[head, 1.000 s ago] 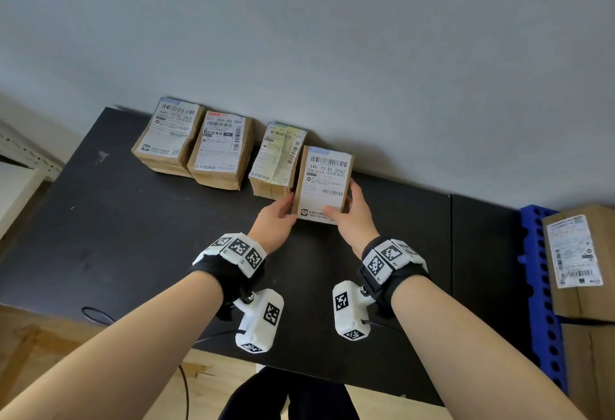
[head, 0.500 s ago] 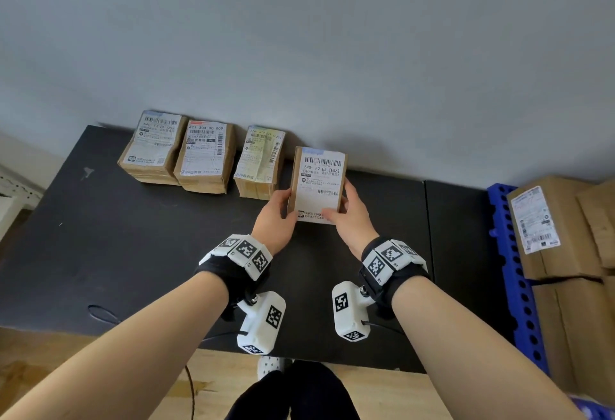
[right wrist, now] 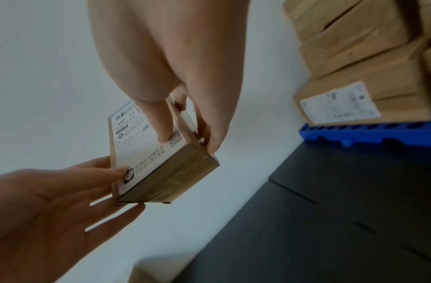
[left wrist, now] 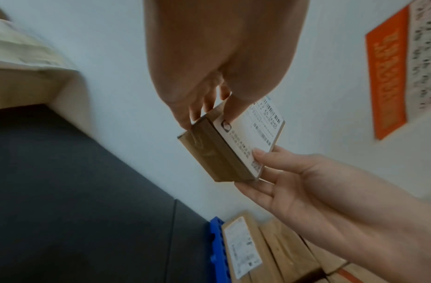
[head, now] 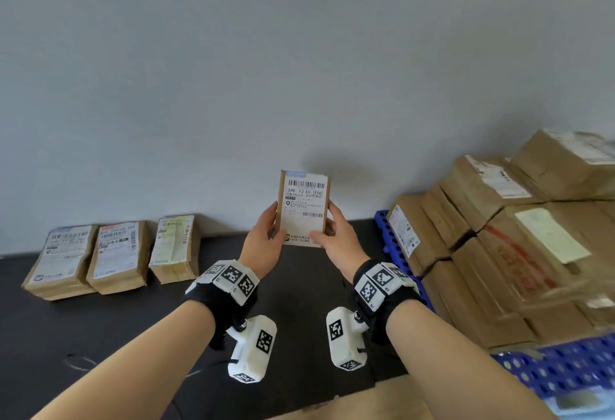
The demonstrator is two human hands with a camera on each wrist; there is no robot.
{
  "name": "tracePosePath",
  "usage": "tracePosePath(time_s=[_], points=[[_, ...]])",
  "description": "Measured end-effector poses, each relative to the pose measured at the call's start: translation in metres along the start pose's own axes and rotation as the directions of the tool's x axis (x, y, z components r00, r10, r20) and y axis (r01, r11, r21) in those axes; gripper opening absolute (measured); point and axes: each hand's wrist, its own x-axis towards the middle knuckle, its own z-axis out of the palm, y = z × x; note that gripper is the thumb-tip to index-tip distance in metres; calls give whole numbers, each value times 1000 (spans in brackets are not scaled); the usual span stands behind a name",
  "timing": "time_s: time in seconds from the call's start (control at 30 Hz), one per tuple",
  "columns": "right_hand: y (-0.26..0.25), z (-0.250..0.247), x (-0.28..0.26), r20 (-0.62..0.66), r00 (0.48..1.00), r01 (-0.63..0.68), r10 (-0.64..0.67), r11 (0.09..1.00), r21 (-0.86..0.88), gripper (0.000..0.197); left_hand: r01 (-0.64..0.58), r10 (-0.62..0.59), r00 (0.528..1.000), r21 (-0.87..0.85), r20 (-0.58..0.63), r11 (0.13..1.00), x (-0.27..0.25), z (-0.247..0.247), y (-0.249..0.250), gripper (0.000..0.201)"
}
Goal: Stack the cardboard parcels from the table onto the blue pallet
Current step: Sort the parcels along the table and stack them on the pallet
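Note:
A small cardboard parcel [head: 304,208] with a white shipping label is held in the air above the black table [head: 100,330], label toward me. My left hand [head: 266,236] grips its left edge, thumb on the label, fingers behind. My right hand [head: 336,233] grips its right edge the same way. The left wrist view shows the parcel [left wrist: 233,145] pinched between both hands; so does the parcel [right wrist: 158,153] in the right wrist view. Three more labelled parcels [head: 116,258] lie in a row at the table's back left. The blue pallet [head: 396,246] stands to the right.
Several large cardboard boxes [head: 519,240] are stacked on the pallet, reaching above table height. A grey wall runs behind the table. An orange poster [left wrist: 384,76] hangs on the wall. Wooden floor shows below the table's front edge.
Both hands have lifted the parcel off the table and carried it up and to the right, toward the pallet. The view has swung right, bringing the stacked boxes into sight.

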Motion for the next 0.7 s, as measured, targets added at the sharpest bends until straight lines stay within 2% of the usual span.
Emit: tracePosePath(time_s=[0.33, 0.7], points=[[-34, -130, -65, -144, 973, 188, -179, 981, 51, 70, -170, 168, 982, 17, 85, 985, -35, 105, 102, 60], [-55, -268, -125, -144, 949, 280, -280, 960, -20, 65, -226, 225, 974, 2, 36, 974, -88, 218, 191, 54]])
